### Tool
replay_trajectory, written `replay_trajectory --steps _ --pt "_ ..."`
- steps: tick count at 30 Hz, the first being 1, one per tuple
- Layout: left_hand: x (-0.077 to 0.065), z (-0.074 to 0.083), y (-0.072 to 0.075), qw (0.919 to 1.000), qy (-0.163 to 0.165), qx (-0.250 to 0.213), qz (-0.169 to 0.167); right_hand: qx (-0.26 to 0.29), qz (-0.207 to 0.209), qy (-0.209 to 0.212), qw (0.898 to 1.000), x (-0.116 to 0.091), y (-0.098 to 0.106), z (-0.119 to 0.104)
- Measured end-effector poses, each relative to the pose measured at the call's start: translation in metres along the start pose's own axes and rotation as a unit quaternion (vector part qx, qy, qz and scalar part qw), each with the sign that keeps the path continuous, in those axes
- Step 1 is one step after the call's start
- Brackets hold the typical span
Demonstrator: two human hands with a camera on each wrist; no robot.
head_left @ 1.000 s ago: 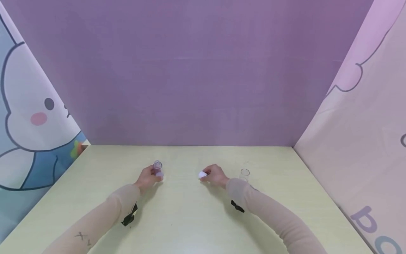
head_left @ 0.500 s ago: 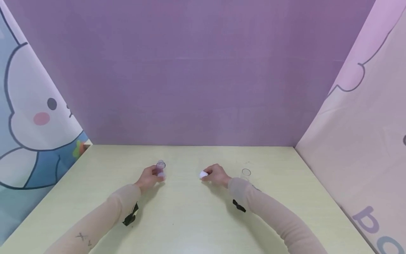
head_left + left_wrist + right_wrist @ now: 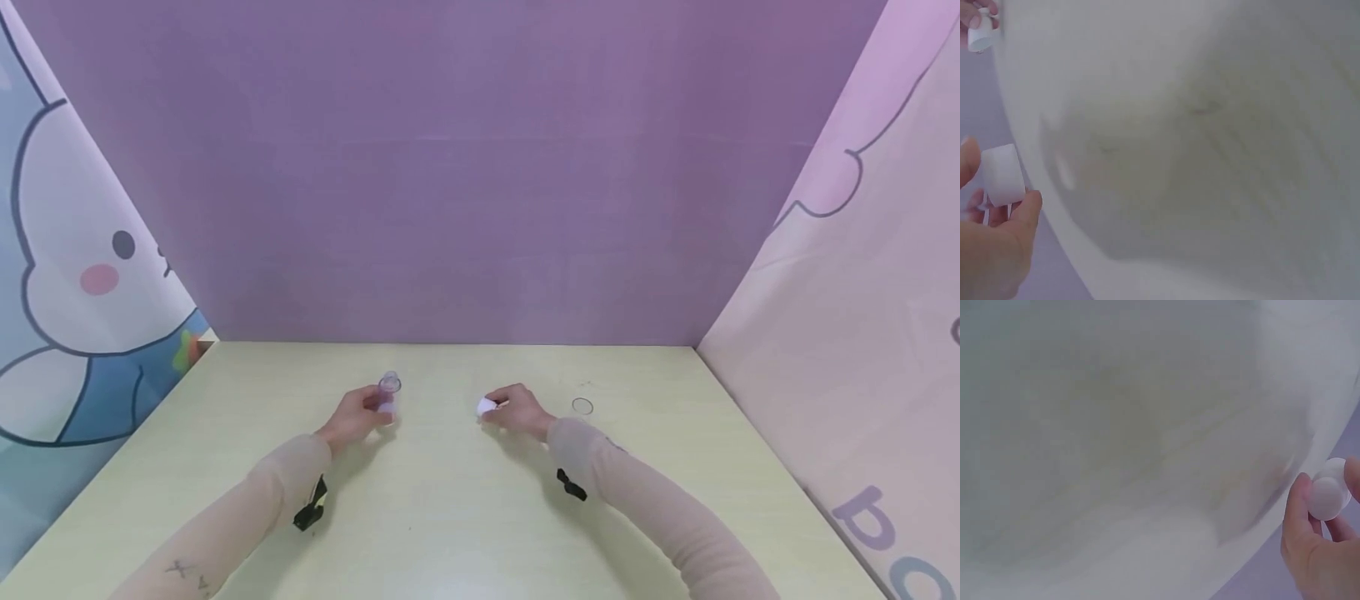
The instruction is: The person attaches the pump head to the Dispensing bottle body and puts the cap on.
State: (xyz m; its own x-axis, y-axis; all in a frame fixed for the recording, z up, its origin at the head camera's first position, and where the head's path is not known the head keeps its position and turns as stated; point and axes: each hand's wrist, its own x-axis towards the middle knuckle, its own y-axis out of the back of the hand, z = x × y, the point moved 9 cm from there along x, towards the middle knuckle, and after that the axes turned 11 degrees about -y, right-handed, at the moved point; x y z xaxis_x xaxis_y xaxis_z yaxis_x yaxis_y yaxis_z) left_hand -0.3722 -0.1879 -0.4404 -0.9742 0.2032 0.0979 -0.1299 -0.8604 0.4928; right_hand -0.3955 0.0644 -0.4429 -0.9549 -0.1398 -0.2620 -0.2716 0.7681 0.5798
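Note:
Near the left of the table's middle, my left hand [image 3: 356, 417] grips a small clear bottle-like piece [image 3: 389, 382] between thumb and fingers, its flared see-through end pointing up. Its lower part is a white cylinder [image 3: 1004, 175], seen close in the left wrist view. My right hand [image 3: 521, 412] pinches a small white piece [image 3: 486, 407] at its left side. From the right wrist view that piece shows rounded, cap-like white ends [image 3: 1326, 498]; fingers cover the rest. The two hands are apart, with bare tabletop between them.
A clear cup with a dark rim [image 3: 582, 413] stands on the pale table [image 3: 450, 500], just beyond my right wrist. A purple panel [image 3: 465, 183] rises at the table's back edge, and printed cloths [image 3: 82, 242] flank both sides.
My left hand has moved right and slightly away from me with the clear piece. The right hand, still holding the white piece, has shifted a little right.

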Motion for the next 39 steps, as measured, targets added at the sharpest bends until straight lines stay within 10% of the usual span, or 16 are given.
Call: replay_trajectory --steps 19,39 --pt "0.002 0.035 0.009 0.9988 -0.016 -0.037 -0.027 0.091 0.012 0.011 0.996 -0.018 0.038 -0.01" --pt "-0.009 0.034 -0.005 0.9968 -0.025 -0.061 -0.046 0.126 -0.004 0.002 0.992 -0.039 0.045 -0.006"
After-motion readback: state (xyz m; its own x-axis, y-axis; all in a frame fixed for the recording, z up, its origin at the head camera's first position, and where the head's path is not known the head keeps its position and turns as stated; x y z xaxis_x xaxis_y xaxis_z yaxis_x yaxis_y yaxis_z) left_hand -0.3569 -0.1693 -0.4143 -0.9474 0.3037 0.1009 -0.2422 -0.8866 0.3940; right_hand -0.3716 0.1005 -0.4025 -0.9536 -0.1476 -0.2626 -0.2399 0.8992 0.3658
